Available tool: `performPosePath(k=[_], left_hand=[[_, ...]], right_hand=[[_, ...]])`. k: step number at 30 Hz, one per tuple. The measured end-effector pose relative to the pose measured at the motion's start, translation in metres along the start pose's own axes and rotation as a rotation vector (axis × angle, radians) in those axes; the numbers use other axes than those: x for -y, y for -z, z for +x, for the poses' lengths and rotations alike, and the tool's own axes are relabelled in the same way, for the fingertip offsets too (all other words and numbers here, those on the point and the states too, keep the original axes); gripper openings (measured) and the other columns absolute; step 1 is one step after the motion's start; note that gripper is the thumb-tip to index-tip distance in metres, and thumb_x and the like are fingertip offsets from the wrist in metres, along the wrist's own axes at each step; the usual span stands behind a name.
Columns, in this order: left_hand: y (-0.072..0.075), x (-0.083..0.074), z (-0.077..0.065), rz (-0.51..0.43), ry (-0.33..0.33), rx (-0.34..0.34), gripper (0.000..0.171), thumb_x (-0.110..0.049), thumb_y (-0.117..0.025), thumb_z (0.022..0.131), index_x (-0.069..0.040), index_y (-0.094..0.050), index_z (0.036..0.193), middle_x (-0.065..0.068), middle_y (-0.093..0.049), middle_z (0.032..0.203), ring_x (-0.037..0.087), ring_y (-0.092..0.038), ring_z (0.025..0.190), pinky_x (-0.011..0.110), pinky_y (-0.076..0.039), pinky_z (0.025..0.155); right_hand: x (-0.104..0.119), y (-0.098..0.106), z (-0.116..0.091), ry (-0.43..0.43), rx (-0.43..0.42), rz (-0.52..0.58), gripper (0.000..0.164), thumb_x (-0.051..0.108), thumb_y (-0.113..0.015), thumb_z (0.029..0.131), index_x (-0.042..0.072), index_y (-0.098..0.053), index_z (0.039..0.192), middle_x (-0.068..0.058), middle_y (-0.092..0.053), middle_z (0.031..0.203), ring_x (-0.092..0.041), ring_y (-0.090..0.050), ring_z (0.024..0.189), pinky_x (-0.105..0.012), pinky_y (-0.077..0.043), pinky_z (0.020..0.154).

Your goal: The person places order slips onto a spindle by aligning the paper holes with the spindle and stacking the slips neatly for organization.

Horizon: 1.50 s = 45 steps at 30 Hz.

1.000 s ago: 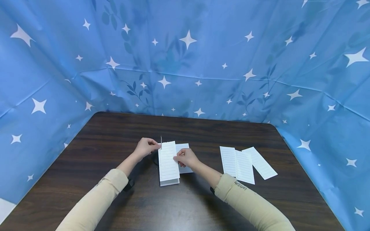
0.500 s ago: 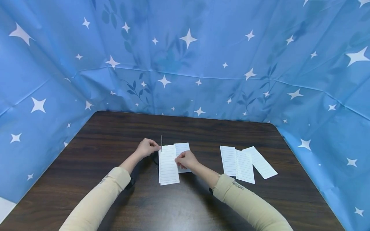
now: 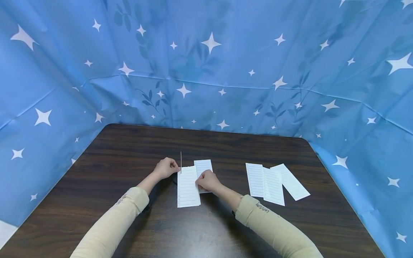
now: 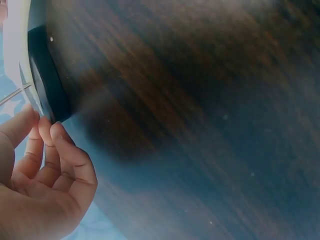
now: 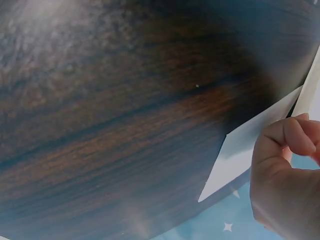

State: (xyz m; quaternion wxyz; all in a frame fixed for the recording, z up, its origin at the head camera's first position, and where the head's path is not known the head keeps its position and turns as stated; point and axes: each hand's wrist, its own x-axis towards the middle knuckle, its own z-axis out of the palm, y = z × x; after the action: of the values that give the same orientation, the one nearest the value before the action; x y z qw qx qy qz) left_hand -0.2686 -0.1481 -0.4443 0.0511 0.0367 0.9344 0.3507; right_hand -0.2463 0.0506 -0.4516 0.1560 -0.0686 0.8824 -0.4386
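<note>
A thin upright metal spike (image 3: 181, 159) rises through the upper left corner of a lined paper slip (image 3: 188, 190), like a receipt spike. Its dark base (image 4: 49, 80) shows below the paper in the left wrist view. My left hand (image 3: 166, 168) pinches the slip's left edge close beside the spike, thumb against fingertips. On the opposite side, my right hand (image 3: 209, 181) pinches the slip's right edge with thumb and curled forefinger. Behind that hand, another lined slip (image 3: 203, 166) lies on the table, partly covered; its pale corner (image 5: 230, 157) shows in the right wrist view.
Farther right on the dark wooden table (image 3: 206, 229) lie a pair of overlapping lined slips (image 3: 273, 188) and an angled slip (image 3: 291, 182). A blue star-patterned curtain (image 3: 200, 64) hangs around the back and sides of the table.
The held slip has come down the spike, so more of the metal stands above it, and it now covers the paper beneath. Both hands have lowered slightly toward the near edge.
</note>
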Motion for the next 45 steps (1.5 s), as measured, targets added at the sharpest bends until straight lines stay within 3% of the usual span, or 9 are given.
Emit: performPosePath(k=[11,20,32,35,40,45], left_hand=[[-0.005,-0.003,0.0,0.123,-0.02,-0.02,0.018,-0.017,-0.064,0.089,-0.005,-0.061,0.075,0.002,-0.052,0.064,0.013,-0.044,0.056,0.024,-0.031,0.052],[-0.006,-0.003,-0.001,0.162,-0.035,-0.023,0.018,-0.016,-0.062,0.09,-0.006,-0.059,0.075,0.001,-0.051,0.061,0.013,-0.043,0.055,0.023,-0.031,0.052],[-0.008,0.001,0.001,0.14,-0.007,-0.027,0.016,-0.016,-0.064,0.088,-0.006,-0.058,0.078,0.002,-0.049,0.064,0.014,-0.043,0.056,0.024,-0.03,0.053],[-0.009,0.002,0.002,0.126,0.004,-0.021,0.013,-0.018,-0.065,0.088,-0.006,-0.06,0.087,0.002,-0.05,0.066,0.015,-0.043,0.057,0.025,-0.031,0.053],[-0.005,0.005,0.001,0.054,-0.008,0.021,0.025,-0.02,-0.062,0.09,-0.004,-0.062,0.109,0.003,-0.051,0.065,0.014,-0.042,0.054,0.024,-0.032,0.051],[-0.002,0.008,-0.001,0.038,-0.056,0.031,0.024,-0.018,-0.061,0.091,-0.003,-0.064,0.11,0.006,-0.053,0.068,0.014,-0.042,0.055,0.025,-0.032,0.052]], right_hand=[[-0.005,-0.002,0.003,0.031,0.016,-0.063,0.032,0.002,-0.055,0.08,0.013,-0.046,0.051,0.005,-0.042,0.04,-0.003,-0.028,0.034,-0.014,-0.023,0.035],[-0.004,0.002,0.003,0.061,0.05,-0.126,0.036,0.002,-0.055,0.08,0.012,-0.045,0.047,0.005,-0.041,0.038,-0.004,-0.026,0.034,-0.016,-0.021,0.036],[-0.005,0.001,0.006,0.061,0.055,-0.145,0.031,0.008,-0.059,0.085,0.01,-0.05,0.056,0.004,-0.045,0.04,-0.005,-0.029,0.034,-0.017,-0.023,0.037],[-0.005,0.002,0.005,0.059,0.065,-0.132,0.03,0.009,-0.059,0.086,0.009,-0.051,0.057,0.004,-0.045,0.041,-0.004,-0.029,0.033,-0.016,-0.024,0.037],[-0.005,0.005,0.004,0.04,0.054,-0.106,0.031,0.009,-0.058,0.086,0.01,-0.05,0.057,0.005,-0.044,0.041,-0.002,-0.031,0.032,-0.016,-0.025,0.038],[-0.007,0.007,0.005,0.018,0.027,-0.084,0.026,0.007,-0.058,0.087,0.006,-0.052,0.061,0.0,-0.05,0.043,-0.004,-0.034,0.034,-0.016,-0.025,0.038]])
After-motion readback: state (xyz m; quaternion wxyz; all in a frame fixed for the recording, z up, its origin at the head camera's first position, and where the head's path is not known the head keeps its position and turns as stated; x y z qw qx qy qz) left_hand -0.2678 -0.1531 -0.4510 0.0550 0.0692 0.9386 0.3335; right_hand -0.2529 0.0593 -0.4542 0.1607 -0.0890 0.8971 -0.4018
